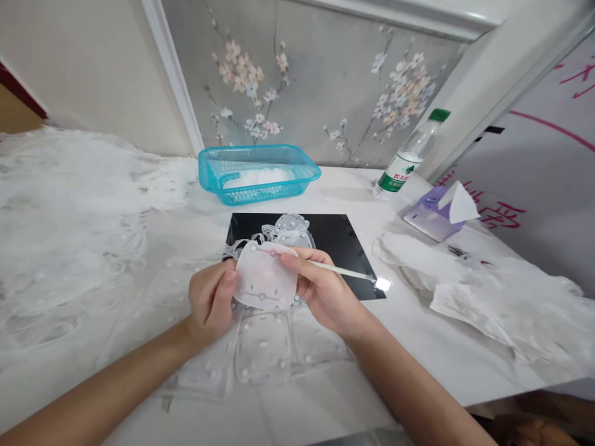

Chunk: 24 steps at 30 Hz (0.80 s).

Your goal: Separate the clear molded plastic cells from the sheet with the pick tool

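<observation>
A white, translucent sheet with rounded corners (260, 275), marked with small grey dots and lines, is held up between my hands. My left hand (211, 300) pinches its left edge with fingers curled. At the upper right of the sheet, my right hand (325, 288) presses with the thumb. A thin pale stick (341, 269) also lies in that hand, pointing right; its far end is by a bright glare spot. Behind my hands, similar clear pieces with loose strips (292, 224) rest on a black board (334, 238). More clear dotted sheets (263, 347) lie below them.
A blue plastic basket (216, 194) with white pieces inside stands against the wall. A large heap of white film (69, 217) covers the left side. On the right are a water bottle (400, 167), a purple tissue pack (425, 214) and another white pile (502, 303).
</observation>
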{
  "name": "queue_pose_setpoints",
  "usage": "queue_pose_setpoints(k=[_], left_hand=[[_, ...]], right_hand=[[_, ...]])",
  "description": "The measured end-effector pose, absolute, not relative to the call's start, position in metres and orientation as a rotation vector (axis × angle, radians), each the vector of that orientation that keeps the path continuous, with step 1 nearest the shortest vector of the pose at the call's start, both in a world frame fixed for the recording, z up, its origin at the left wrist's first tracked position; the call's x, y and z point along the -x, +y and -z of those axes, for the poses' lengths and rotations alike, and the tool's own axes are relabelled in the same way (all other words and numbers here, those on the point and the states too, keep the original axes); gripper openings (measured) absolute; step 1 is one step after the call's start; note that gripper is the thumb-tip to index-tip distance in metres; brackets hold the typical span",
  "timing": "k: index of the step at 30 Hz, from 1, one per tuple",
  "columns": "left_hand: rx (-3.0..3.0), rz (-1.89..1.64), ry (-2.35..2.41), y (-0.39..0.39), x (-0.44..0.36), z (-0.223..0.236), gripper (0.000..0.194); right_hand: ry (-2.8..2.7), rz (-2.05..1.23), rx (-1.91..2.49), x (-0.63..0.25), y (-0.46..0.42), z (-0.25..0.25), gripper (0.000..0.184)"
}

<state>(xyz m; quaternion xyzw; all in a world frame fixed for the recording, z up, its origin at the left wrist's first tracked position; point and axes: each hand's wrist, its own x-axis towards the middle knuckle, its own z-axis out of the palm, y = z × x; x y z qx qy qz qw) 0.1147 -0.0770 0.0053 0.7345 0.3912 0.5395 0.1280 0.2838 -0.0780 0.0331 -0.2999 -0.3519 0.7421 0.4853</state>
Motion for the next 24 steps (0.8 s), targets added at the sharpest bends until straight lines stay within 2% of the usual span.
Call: queue_pose_setpoints(k=[15,24], left_hand=[[-2.037,-1.481,1.224,-0.0776,-0.1138,-0.0024,0.046],[-2.025,-1.47,1.189,-0.0748,-0.1127,-0.0004,0.04]], right_hand=[[-0.663,-1.93,0.755,-0.2845,-0.0748,-0.0335,0.014],[-0.708,-1.959,0.71,-0.2876,-0.0736,-0.0329,0.018]])
